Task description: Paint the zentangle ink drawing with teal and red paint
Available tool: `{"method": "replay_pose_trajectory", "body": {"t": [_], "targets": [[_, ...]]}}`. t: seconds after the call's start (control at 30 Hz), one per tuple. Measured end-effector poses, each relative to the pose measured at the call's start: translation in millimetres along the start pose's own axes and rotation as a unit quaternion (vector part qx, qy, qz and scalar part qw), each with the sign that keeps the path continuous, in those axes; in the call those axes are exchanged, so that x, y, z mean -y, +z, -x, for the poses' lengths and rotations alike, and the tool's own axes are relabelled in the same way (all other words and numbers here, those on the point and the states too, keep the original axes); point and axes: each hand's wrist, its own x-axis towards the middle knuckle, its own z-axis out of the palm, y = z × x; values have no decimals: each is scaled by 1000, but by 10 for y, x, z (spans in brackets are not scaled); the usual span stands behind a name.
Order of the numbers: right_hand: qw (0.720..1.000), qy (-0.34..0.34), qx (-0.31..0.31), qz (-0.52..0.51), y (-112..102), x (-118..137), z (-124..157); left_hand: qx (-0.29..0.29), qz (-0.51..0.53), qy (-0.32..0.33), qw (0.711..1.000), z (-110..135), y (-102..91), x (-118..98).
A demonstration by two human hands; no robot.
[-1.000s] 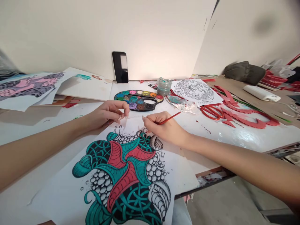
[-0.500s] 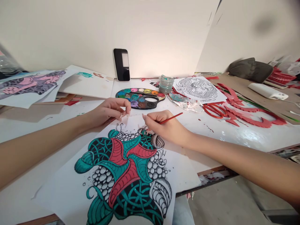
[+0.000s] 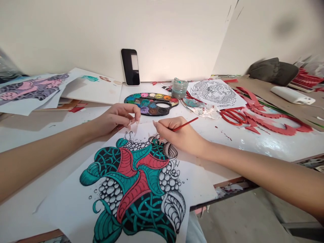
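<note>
Right hand (image 3: 181, 133) pinching a slim red paintbrush (image 3: 186, 124) low on the handle, tip down at the top of a teal-and-red ink drawing (image 3: 134, 189); left hand (image 3: 115, 118) curled narrow above the sheet's top edge, can't tell if anything's in it. That paper looks light and floppy, best lifted by its bare margin. It lies on a glossy white desk (image 3: 265, 145), a watercolour palette (image 3: 152, 104) just beyond, red scissors (image 3: 234, 117) off right, a plain wall (image 3: 164, 33) behind.

The tip of the paintbrush (image 3: 186, 124) is hidden behind the right hand (image 3: 178, 133). The painted drawing (image 3: 134, 189) is cut off by the bottom edge; the dark bundle (image 3: 273, 71) at upper right is blurred.
</note>
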Motion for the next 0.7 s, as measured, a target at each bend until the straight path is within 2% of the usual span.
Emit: {"method": "replay_pose_trajectory", "body": {"t": [0.17,0.37,0.57,0.7], "targets": [[1000,9,0,-5,7,-8,-9,3,4,-6,1000,6,-8,-3],[995,26,-23,-98,-8,13,-38,8,12,-4,1000,8,-19,18],[986,1,-76,-145,-6,10,-68,-41,-17,66,997,-14,-40,57],[981,-19,-109,-157,-30,8,-92,-43,-45,81,995,-44,-60,82]]}}
